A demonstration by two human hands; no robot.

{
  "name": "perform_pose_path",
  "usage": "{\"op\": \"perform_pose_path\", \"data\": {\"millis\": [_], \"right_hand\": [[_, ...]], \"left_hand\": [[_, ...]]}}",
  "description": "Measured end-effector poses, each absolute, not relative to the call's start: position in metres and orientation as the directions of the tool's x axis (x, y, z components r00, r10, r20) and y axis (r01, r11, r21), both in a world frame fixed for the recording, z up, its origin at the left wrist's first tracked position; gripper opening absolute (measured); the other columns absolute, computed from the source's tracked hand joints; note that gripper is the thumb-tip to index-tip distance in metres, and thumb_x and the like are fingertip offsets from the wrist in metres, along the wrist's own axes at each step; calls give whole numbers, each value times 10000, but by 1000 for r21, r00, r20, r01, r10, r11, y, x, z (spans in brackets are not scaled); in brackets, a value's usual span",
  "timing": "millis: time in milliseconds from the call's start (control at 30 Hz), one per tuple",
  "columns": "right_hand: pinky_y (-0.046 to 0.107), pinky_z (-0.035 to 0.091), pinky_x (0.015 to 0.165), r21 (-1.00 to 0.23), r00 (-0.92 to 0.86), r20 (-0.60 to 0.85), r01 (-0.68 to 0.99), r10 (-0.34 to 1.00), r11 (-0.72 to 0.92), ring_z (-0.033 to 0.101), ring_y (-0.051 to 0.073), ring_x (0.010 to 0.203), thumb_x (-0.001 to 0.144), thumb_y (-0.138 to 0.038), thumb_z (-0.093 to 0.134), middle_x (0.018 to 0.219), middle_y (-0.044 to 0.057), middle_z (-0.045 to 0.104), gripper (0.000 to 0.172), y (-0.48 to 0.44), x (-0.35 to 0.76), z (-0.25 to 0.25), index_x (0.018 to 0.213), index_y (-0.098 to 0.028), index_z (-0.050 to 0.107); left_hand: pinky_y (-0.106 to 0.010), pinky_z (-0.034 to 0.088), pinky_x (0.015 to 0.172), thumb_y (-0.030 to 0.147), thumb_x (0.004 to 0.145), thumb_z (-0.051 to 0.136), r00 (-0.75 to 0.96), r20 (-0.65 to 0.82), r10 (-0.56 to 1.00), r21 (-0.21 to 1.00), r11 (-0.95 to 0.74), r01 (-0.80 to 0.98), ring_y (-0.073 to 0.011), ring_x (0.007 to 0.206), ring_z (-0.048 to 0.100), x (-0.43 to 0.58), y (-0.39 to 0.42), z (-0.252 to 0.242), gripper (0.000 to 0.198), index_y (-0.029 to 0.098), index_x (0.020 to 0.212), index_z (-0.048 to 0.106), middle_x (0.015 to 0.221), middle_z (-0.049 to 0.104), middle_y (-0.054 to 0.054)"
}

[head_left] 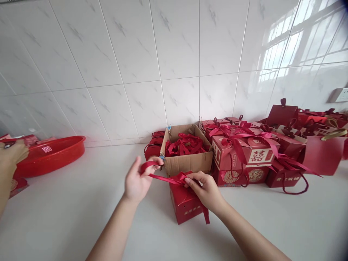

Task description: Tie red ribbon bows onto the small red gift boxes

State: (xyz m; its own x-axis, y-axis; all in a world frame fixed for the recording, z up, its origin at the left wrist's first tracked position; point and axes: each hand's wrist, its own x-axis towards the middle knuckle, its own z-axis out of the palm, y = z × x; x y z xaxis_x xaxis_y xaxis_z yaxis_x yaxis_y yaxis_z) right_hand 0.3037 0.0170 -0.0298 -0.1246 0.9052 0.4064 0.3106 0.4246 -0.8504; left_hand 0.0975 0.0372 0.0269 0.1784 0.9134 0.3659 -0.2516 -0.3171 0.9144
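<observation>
A small red gift box (187, 208) with gold lettering stands on the white table in front of me. Red ribbon (164, 178) runs from its top to my left hand (140, 179), which is raised to the left with the ribbon looped round its fingers. My right hand (205, 188) rests over the box top, thumb and fingers pinching the ribbon where it is gathered. One loose ribbon end hangs down the box's right side. Just behind the box, an open cardboard carton (187, 164) holds a heap of red ribbons (186, 145).
Stacked red gift boxes (244, 152) with ribbons and cord handles fill the right side. Several red items (156, 145) lie left of the carton. At far left is a red plastic basin (54, 154), with another person's sleeved arm (9, 163) beside it. A tiled wall stands behind.
</observation>
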Motion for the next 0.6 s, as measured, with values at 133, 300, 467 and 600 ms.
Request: {"op": "perform_pose_path", "data": {"millis": [133, 300, 467, 600], "right_hand": [[279, 409, 703, -859, -120, 408, 287, 905, 425, 538, 181, 734, 886, -376, 507, 726, 27, 684, 304, 17, 303, -30, 705, -206, 682], [287, 414, 712, -860, -122, 417, 270, 901, 434, 537, 191, 752, 892, -390, 495, 739, 25, 692, 307, 17, 303, -31, 727, -219, 690], [284, 413, 703, -857, -117, 423, 269, 898, 439, 542, 190, 744, 889, -390, 494, 731, 22, 693, 313, 17, 303, -31, 710, -215, 680], [290, 408, 717, -849, -115, 438, 275, 892, 452, 539, 185, 724, 887, -362, 499, 722, 16, 704, 289, 19, 304, -30, 715, -210, 676]], "left_hand": [[-424, 415, 910, 644, 820, 374, 109, 408, 906, 900, -379, -214, -243, 851, 551, 51, 15, 26, 652, 180, 378, 259, 704, 568, -75], [-371, 410, 932, 356, 585, 795, -669, 434, 604, 896, -366, 250, -215, 959, 574, 27, -12, 9, 310, 206, 688, 543, 889, 616, -3], [-381, 402, 955, 364, 711, 684, -230, 471, 852, 774, -274, 570, -235, 1005, 568, 79, -13, 3, 225, 224, 862, 591, 968, 625, -30], [-368, 414, 941, 396, 728, 675, 83, 267, 960, 772, -265, 578, -241, 1068, 556, 110, -3, -1, 367, 244, 1026, 525, 1142, 575, -58]]}}
